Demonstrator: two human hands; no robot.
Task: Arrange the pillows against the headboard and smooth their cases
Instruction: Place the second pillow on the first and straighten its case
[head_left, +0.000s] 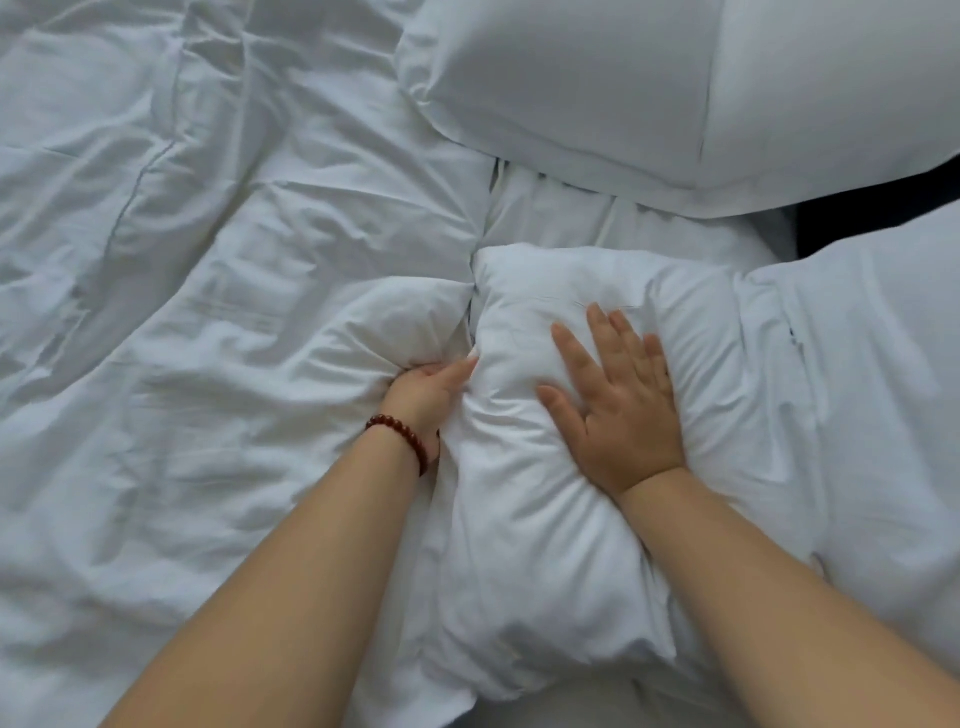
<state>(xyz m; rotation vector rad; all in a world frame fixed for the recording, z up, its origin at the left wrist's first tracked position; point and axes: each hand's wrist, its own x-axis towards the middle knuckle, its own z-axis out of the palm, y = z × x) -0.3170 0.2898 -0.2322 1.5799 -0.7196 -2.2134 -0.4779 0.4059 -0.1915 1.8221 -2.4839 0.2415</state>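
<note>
Soft, dim, bluish light; wide-angle bowing.

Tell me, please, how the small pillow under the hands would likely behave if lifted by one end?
Probably floppy: the small pillow dents deeply under the flat right hand, so it would likely sag. Its case bunches where the left hand grips its edge, so the fabric may slide over the filling. It looks soft and likely light for its size.

Wrinkled small white pillow lies flat under the right hand, dented at the palm. The left hand seems to grip its left edge. Plump smooth pillow lies beyond the fingertips. Third pillow lies just right of the right hand.
</note>
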